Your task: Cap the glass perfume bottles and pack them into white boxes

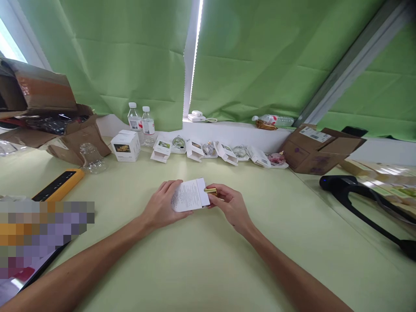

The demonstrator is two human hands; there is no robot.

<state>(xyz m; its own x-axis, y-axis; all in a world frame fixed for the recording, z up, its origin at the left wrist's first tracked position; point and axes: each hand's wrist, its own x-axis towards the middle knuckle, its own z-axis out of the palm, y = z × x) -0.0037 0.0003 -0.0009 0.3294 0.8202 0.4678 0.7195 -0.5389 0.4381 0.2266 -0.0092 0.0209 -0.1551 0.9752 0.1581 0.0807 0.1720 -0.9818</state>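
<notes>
A small white carton (187,196) with fine printed text lies tilted above the table, between my hands. My left hand (164,203) is closed around its left end, thumb along the lower edge and fingers at the top. At the carton's right end, my right hand (229,201) is closed in a pinch on a short shiny gold cylinder (211,191). The right thumb lies close to the carton's end edge. Whether the cylinder is partly inside the carton I cannot tell.
Along the back stand a white box (125,146), water bottles (148,125) and several opened white cartons (195,150) with small items beside them. Cardboard boxes (315,149) sit at both sides. A clear jar (91,158), a yellow-black device (58,185) and a black curved frame (354,190) flank my arms.
</notes>
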